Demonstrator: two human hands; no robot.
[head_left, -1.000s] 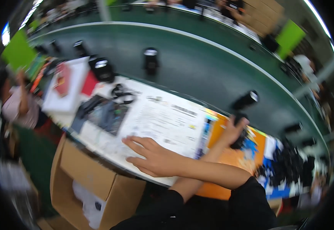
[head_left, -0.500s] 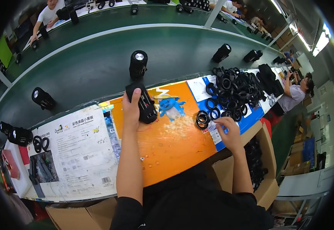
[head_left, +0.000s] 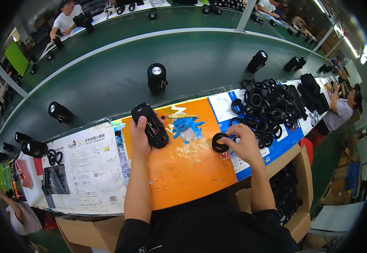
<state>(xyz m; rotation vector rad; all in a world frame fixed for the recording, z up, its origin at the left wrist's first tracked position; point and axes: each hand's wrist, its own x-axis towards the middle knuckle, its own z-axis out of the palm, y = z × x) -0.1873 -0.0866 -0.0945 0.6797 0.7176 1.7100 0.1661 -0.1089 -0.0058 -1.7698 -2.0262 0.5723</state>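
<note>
My left hand [head_left: 139,137] is wrapped round a black cylindrical speaker [head_left: 150,125], held tilted over the orange board [head_left: 192,177], with its slotted side facing up. To the right, my right hand [head_left: 246,144] pinches a black ring [head_left: 220,149] by its right edge, close to the board's right side. The ring and the speaker are apart. Just behind the right hand, a heap of black rings [head_left: 262,101] lies on blue and white printed sheets. The right fingertips are partly hidden behind the ring and the hand.
A green conveyor belt [head_left: 107,76] runs behind the bench, carrying upright black speakers [head_left: 157,80] spaced apart. Two loose rings [head_left: 55,157] lie on the white printed sheet [head_left: 90,168] at left. Cardboard boxes [head_left: 303,181] stand below the bench edge. Other people work across the belt and at right.
My right hand has taken hold of a ring and shifted slightly left with it. The left hand keeps its hold on the speaker, now slightly lower. The whole view has shifted a little.
</note>
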